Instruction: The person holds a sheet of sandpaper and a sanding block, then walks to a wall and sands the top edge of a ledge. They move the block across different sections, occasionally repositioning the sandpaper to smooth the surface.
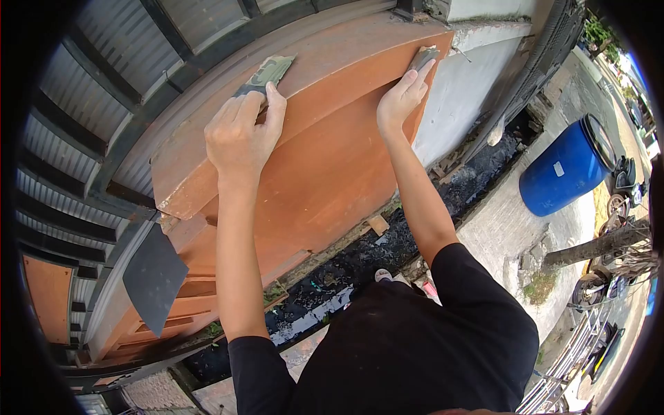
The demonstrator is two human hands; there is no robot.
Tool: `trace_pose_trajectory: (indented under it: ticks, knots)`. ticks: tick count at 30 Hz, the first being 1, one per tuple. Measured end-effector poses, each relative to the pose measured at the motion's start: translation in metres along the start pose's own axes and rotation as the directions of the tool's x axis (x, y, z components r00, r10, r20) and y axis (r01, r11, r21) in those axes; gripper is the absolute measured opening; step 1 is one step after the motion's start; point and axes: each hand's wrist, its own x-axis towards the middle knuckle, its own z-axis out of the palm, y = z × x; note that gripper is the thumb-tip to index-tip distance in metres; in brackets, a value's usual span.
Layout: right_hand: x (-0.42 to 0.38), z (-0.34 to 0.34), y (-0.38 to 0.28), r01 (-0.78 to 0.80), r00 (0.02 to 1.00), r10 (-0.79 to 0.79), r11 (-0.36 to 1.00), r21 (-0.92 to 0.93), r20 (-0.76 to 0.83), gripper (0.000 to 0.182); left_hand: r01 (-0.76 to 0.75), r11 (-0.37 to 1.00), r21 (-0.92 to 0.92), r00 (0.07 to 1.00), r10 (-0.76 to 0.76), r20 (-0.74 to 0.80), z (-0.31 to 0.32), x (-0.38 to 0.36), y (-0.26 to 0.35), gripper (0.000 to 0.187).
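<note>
My left hand is closed around a flat piece with a green camouflage pattern, darker near the fingers. It is held over the top ledge of the orange-brown wall. Its exact kind is not clear. Farther right, my right hand has its fingers pressed along a small dark grey flat piece with a pale, crusted tip. That piece lies against the wall's upper right corner, beside the white section. My fingers partly cover both pieces.
A dark, wet drainage ditch runs below the wall. To the right a blue drum stands on concrete, with a tree trunk and motorbikes beyond. A metal-barred fence rises behind the ledge; a dark grey panel hangs at left.
</note>
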Motion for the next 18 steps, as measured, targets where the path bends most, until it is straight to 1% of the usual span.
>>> trace_pose_trajectory:
  ticks: [1, 2, 3, 4, 6, 7, 9, 11, 13, 14, 15, 17, 18]
  knots:
    - [-0.028, 0.005, 0.013, 0.008, 1.0, -0.008, 1.0, 0.007, -0.001, 0.059, -0.002, 1.0, 0.004, 1.0, 0.002, -0.009, 0.001, 0.003, 0.0, 0.038]
    - [-0.069, 0.007, 0.027, 0.044, 0.996, -0.05, 0.996, 0.078, 0.075, 0.059, 0.014, 1.0, -0.002, 1.0, -0.014, -0.007, -0.001, 0.003, 0.002, 0.038]
    - [-0.091, 0.002, 0.024, 0.07, 0.985, -0.092, 0.986, 0.149, 0.146, 0.06, 0.027, 1.0, -0.011, 1.0, -0.027, 0.0, -0.002, 0.002, 0.005, 0.038]
    - [-0.093, -0.001, 0.023, 0.066, 0.986, -0.088, 0.986, 0.15, 0.14, 0.06, 0.02, 1.0, -0.013, 1.0, -0.02, 0.002, -0.003, 0.002, 0.005, 0.038]
    - [-0.086, -0.004, 0.022, 0.042, 0.983, -0.054, 0.997, 0.072, 0.174, 0.06, 0.039, 0.999, -0.002, 0.998, -0.039, 0.042, -0.005, 0.001, 0.005, 0.037]
    - [-0.086, -0.011, 0.027, 0.037, 0.984, -0.048, 0.997, 0.067, 0.174, 0.06, 0.04, 0.999, -0.006, 0.998, -0.04, 0.049, -0.007, -0.001, 0.007, 0.037]
    - [-0.077, -0.009, 0.032, 0.163, 0.971, -0.153, 0.986, -0.039, 0.185, 0.066, 0.047, 0.999, 0.013, 0.995, -0.048, 0.088, -0.008, 0.001, 0.004, 0.028]
    - [-0.082, -0.011, 0.037, 0.131, 0.972, -0.126, 0.991, -0.014, 0.2, 0.066, 0.04, 0.999, 0.02, 0.996, -0.042, 0.084, -0.007, 0.0, 0.002, 0.028]
    - [-0.084, -0.009, 0.03, 0.13, 0.982, -0.137, 0.99, 0.062, 0.132, 0.064, 0.028, 0.999, 0.025, 0.996, -0.03, 0.083, -0.006, -0.002, 0.002, 0.028]
    - [-0.084, -0.013, 0.027, 0.096, 0.988, -0.102, 0.994, 0.059, 0.119, 0.062, 0.013, 1.0, 0.016, 0.998, -0.014, 0.057, -0.004, -0.001, 0.001, 0.032]
    - [-0.08, -0.012, 0.026, 0.096, 0.987, -0.104, 0.993, 0.068, 0.125, 0.062, -0.001, 1.0, 0.01, 1.0, 0.001, 0.029, -0.003, -0.001, 0.0, 0.036]
    - [-0.075, -0.011, 0.027, 0.137, 0.984, -0.142, 0.989, 0.047, 0.107, 0.06, -0.005, 1.0, 0.013, 1.0, 0.005, 0.025, -0.004, -0.001, -0.001, 0.036]
    - [-0.074, -0.007, 0.028, 0.145, 0.984, -0.152, 0.986, 0.079, 0.089, 0.06, -0.011, 1.0, 0.002, 1.0, 0.011, 0.023, -0.003, -0.001, -0.001, 0.036]
